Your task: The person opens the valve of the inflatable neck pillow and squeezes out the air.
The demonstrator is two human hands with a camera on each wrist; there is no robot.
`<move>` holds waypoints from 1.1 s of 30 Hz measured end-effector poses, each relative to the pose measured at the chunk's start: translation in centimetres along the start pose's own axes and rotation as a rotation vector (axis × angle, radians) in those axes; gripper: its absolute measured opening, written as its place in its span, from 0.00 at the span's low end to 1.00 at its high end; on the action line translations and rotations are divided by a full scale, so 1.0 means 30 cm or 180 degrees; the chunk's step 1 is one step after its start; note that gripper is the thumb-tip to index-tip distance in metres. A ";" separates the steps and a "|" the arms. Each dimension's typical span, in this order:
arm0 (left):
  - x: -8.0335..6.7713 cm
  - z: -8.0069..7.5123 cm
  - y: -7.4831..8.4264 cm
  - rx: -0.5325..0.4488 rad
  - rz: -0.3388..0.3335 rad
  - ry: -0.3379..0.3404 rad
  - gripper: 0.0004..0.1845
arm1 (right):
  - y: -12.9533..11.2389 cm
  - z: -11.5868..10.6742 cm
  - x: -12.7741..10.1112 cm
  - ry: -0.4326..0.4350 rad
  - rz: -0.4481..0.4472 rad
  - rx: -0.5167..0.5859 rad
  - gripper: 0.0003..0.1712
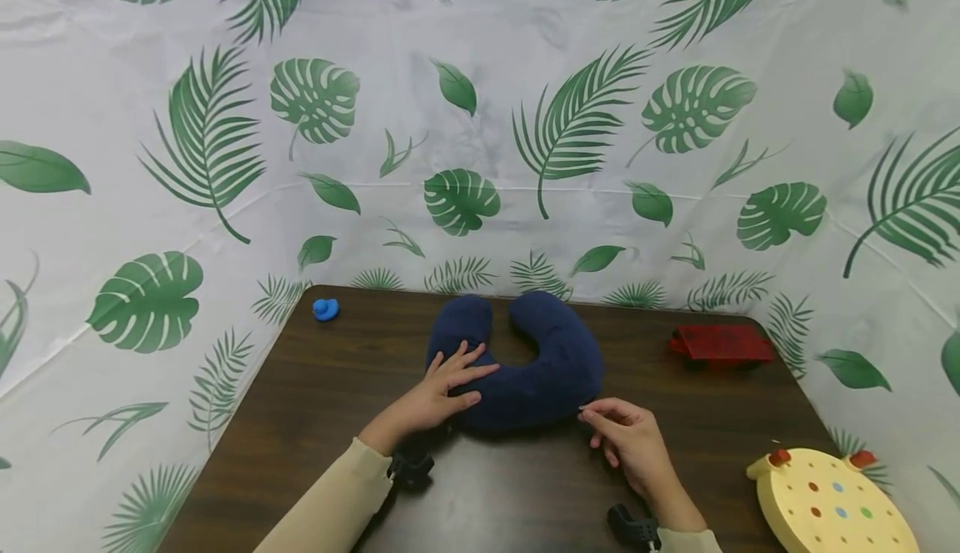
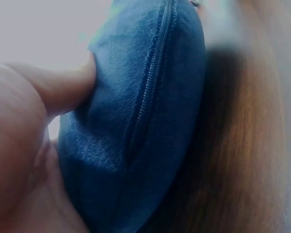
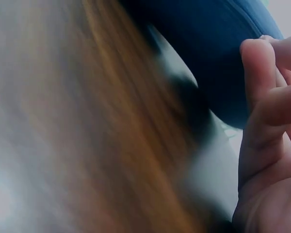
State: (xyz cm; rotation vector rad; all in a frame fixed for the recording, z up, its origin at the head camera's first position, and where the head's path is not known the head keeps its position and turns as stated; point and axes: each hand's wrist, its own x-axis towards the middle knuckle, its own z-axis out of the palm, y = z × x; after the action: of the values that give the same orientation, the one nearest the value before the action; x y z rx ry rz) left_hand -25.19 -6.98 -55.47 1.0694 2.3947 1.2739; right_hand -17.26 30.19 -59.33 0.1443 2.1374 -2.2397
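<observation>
A navy U-shaped neck pillow (image 1: pixel 540 369) lies on the dark wooden table (image 1: pixel 315 403), its two ends pointing away from me. My left hand (image 1: pixel 456 379) rests flat on the pillow's left arm with straight, spread fingers. The left wrist view shows the thumb (image 2: pixel 58 90) pressing into the pillow (image 2: pixel 136 126) beside its zipper seam (image 2: pixel 153 82). My right hand (image 1: pixel 592 411) is at the pillow's front right corner, thumb and forefinger pinching a small shiny zipper pull there. In the right wrist view its curled fingers (image 3: pixel 266 97) sit just beside the pillow (image 3: pixel 218 63).
A small blue duck (image 1: pixel 325 309) sits at the table's far left corner. A red toy (image 1: pixel 720 344) stands at the far right. A yellow round board (image 1: pixel 828 503) with coloured dots lies at the near right. A leaf-print cloth (image 1: pixel 480 119) walls in the table.
</observation>
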 end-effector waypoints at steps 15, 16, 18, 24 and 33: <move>0.012 0.001 -0.020 -0.0106 0.0025 0.0032 0.28 | 0.003 0.137 -0.050 0.0007 -0.0055 0.0032 0.17; 0.014 0.002 -0.024 -0.0114 0.0054 0.0049 0.28 | 0.003 0.151 -0.053 0.0012 -0.0054 0.0025 0.17; 0.016 0.004 -0.037 -0.0143 0.0118 0.0095 0.27 | 0.004 0.180 -0.060 0.0063 -0.0053 0.0063 0.17; 0.021 -0.003 -0.032 -0.0105 0.0139 0.0149 0.27 | 0.006 0.279 -0.077 0.0117 -0.0050 0.0176 0.17; 0.021 -0.003 -0.002 0.0040 -0.0080 0.0128 0.28 | 0.011 0.488 -0.109 0.0309 -0.0041 0.0203 0.13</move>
State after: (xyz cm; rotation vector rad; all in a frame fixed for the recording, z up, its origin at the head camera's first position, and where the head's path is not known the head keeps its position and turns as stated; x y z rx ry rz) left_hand -25.72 -6.62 -55.38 1.0232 2.4407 1.2856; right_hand -14.54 15.45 -58.70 0.2475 2.1193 -2.3559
